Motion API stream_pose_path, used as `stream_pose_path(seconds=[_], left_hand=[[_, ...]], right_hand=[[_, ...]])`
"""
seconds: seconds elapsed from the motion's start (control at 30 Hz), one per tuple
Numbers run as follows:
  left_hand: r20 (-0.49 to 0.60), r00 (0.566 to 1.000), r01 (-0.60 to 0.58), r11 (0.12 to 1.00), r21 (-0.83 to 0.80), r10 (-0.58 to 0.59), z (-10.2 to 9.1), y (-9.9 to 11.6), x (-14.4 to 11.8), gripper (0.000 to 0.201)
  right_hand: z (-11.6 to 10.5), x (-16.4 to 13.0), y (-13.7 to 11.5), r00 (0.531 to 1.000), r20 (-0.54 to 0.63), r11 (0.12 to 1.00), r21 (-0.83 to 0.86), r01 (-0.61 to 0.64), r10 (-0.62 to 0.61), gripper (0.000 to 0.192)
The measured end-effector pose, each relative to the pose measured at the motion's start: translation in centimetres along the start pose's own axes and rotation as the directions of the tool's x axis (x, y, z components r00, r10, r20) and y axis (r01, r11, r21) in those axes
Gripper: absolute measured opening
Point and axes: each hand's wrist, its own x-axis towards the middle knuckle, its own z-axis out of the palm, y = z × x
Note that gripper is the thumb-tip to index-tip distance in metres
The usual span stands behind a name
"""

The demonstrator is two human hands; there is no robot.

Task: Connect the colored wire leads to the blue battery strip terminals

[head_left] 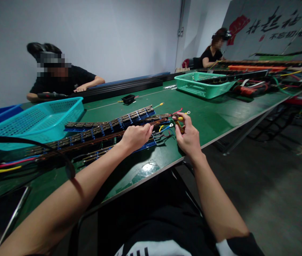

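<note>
The left hand (136, 137) lies knuckles-up on a bundle of long strip assemblies (108, 129), copper bars set with blue blocks, its fingers curled down and pressing their near end. The strips lie on the green table (215, 119) and run from that hand away toward a turquoise basket (46, 117), which stands at their far side with its wall just beside them.

The right hand (188, 137) is just beside the strips' near end, where loose coloured wires (167, 128) fan out. Its fingers are clenched in a pinch on a yellow-sleeved wire tip (180, 118), thumb and forefinger closed around it, lifted a little above the tabletop.

The strips' near end sits close to the table's front edge, and both forearms cross that edge from below. Past the wire ends, on the side away from the turquoise basket, a bare stretch of green surface opens before a green basket (203, 85), well apart from the strips. A small black part (128, 99) lies beyond the strips, toward long black rails (124, 89) at the table's far edge.

Behind those rails a person in black (65, 80) leans on the table; another person (213, 53) sits beyond the green basket.
</note>
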Motion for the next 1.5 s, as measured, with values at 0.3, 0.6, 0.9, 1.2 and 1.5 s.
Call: stream_pose_path(seconds=[0.3, 0.6, 0.9, 1.2, 1.5], left_hand=[[0.021, 1.000, 0.013, 1.000, 0.007, -0.013, 0.2, -0.1, 0.0, 0.051], [0.030, 0.998, 0.049, 0.999, -0.020, -0.048, 0.3, -0.1, 0.0, 0.055], [-0.066, 0.995, 0.064, 0.992, -0.111, -0.072, 0.1, -0.8, 0.2, 0.046], [-0.435, 0.900, -0.158, 0.948, -0.277, 0.023, 2.3, -1.6, 0.0, 0.043], [-0.362, 0.930, -0.082, 0.921, -0.382, -0.067, 1.5, -1.8, 0.2, 0.035]], right_hand=[[-0.2, -0.1, 0.1, 0.984, 0.107, 0.978, -0.141, 0.155, -0.140, 0.050], [-0.2, -0.1, 0.2, 0.943, 0.228, 0.935, -0.205, 0.289, -0.241, 0.055], [0.0, -0.2, 0.3, 0.962, 0.172, 0.962, -0.138, 0.236, -0.211, 0.053], [0.1, -0.1, 0.1, 0.991, 0.080, 0.994, 0.031, 0.105, -0.107, 0.039], [0.0, -0.1, 0.1, 0.997, 0.074, 0.999, 0.012, 0.030, -0.030, 0.037]])
